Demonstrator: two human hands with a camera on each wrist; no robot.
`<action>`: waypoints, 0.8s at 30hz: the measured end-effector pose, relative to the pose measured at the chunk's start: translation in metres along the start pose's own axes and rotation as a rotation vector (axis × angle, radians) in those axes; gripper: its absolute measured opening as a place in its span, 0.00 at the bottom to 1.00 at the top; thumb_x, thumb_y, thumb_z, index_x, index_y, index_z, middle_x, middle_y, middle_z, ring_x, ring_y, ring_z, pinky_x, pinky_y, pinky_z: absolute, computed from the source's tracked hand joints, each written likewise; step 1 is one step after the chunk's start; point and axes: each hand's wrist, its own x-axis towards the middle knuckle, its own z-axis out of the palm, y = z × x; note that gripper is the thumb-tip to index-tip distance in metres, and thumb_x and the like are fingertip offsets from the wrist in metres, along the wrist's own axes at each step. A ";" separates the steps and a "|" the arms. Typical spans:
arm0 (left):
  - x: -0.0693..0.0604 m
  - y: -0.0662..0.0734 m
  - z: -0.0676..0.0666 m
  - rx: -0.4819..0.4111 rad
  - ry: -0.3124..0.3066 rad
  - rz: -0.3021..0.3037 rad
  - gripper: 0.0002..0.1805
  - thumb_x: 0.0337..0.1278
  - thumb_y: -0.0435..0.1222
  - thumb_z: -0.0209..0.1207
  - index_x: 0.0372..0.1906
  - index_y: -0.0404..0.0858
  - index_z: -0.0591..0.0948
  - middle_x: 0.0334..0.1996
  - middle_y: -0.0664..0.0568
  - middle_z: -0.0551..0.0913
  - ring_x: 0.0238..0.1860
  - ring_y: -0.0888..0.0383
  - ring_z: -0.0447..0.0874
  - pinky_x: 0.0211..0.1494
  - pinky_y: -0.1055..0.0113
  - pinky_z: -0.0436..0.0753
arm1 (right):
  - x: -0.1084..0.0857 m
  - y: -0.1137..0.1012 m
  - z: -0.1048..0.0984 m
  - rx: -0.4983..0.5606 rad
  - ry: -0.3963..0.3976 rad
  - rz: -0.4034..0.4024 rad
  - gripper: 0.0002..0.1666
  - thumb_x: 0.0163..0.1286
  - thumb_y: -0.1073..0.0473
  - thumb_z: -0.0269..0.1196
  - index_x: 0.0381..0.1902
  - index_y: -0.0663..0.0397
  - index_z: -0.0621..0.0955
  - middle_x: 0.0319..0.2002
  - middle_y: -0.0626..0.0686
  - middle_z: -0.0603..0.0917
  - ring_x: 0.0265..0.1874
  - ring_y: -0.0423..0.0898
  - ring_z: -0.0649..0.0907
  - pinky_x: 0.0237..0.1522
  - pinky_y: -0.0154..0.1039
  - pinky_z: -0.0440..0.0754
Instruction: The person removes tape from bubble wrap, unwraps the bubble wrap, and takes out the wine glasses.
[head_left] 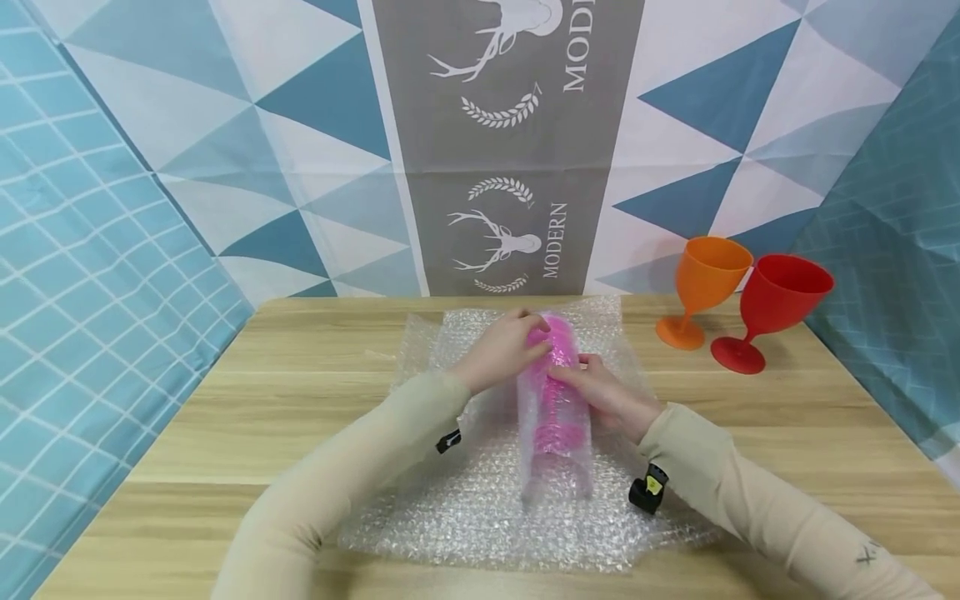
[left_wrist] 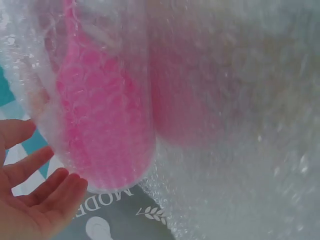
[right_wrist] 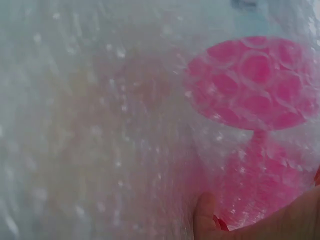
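Observation:
A pink goblet [head_left: 557,354] lies rolled inside bubble wrap, its bowl toward the back and its foot toward the front. The left wrist view shows the pink bowl [left_wrist: 107,125] through the bubbles; the round foot [right_wrist: 252,82] appears in the right wrist view. At the far left end of the roll, my left hand [head_left: 504,350] has its fingers spread loosely beside the wrap. My right hand [head_left: 609,393] grips the right side of the roll, thumb on top. Its other fingers are partly hidden. Beneath lies the spread bubble wrap sheet [head_left: 465,517].
At the back right stand an orange goblet [head_left: 708,271] and a red goblet [head_left: 783,292], close together. The wooden table [head_left: 247,400] meets a patterned cloth backdrop [head_left: 517,150] behind and blue tiled cloth [head_left: 90,250] at the left.

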 end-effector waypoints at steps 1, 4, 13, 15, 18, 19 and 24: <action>0.002 0.001 0.001 0.029 0.006 0.010 0.18 0.57 0.46 0.55 0.47 0.38 0.78 0.44 0.50 0.74 0.45 0.57 0.76 0.52 0.65 0.76 | 0.000 0.000 0.001 -0.012 0.019 -0.004 0.46 0.61 0.52 0.58 0.64 0.65 0.45 0.56 0.68 0.64 0.42 0.51 0.78 0.46 0.44 0.79; 0.007 0.003 0.002 0.117 0.026 0.033 0.19 0.57 0.46 0.56 0.45 0.36 0.78 0.40 0.50 0.73 0.38 0.57 0.75 0.46 0.66 0.77 | 0.000 0.000 0.003 -0.048 0.053 -0.015 0.46 0.61 0.51 0.59 0.64 0.64 0.46 0.57 0.66 0.63 0.45 0.53 0.77 0.49 0.45 0.78; 0.015 0.003 0.002 0.192 0.015 0.034 0.12 0.57 0.35 0.54 0.44 0.33 0.78 0.36 0.47 0.74 0.31 0.57 0.75 0.36 0.71 0.79 | -0.002 0.002 0.006 -0.111 0.058 -0.051 0.56 0.53 0.41 0.64 0.63 0.67 0.47 0.57 0.69 0.62 0.51 0.58 0.73 0.53 0.46 0.74; 0.017 0.003 0.001 0.215 0.007 0.037 0.11 0.56 0.32 0.54 0.43 0.33 0.78 0.34 0.47 0.75 0.30 0.57 0.76 0.34 0.72 0.78 | -0.002 0.002 0.006 -0.104 0.053 -0.046 0.56 0.53 0.40 0.64 0.63 0.65 0.47 0.57 0.68 0.62 0.51 0.58 0.74 0.52 0.46 0.75; 0.019 0.005 -0.001 0.298 -0.007 0.076 0.09 0.53 0.30 0.55 0.39 0.33 0.79 0.31 0.47 0.77 0.29 0.56 0.77 0.33 0.71 0.79 | 0.000 0.003 0.006 -0.085 0.054 -0.030 0.52 0.56 0.45 0.63 0.64 0.63 0.47 0.58 0.67 0.62 0.52 0.58 0.74 0.53 0.47 0.75; 0.020 0.006 -0.002 0.340 -0.013 0.102 0.08 0.53 0.29 0.55 0.37 0.34 0.80 0.30 0.47 0.79 0.29 0.55 0.78 0.32 0.70 0.79 | 0.001 0.003 0.007 -0.082 0.054 -0.030 0.51 0.57 0.47 0.62 0.64 0.63 0.46 0.57 0.67 0.63 0.52 0.59 0.74 0.53 0.47 0.75; 0.025 0.011 -0.006 0.546 -0.021 0.228 0.08 0.53 0.27 0.53 0.33 0.37 0.82 0.29 0.49 0.83 0.30 0.54 0.82 0.33 0.66 0.82 | 0.003 0.004 0.008 -0.071 0.059 -0.034 0.48 0.59 0.51 0.60 0.65 0.62 0.45 0.57 0.66 0.63 0.52 0.59 0.74 0.53 0.47 0.75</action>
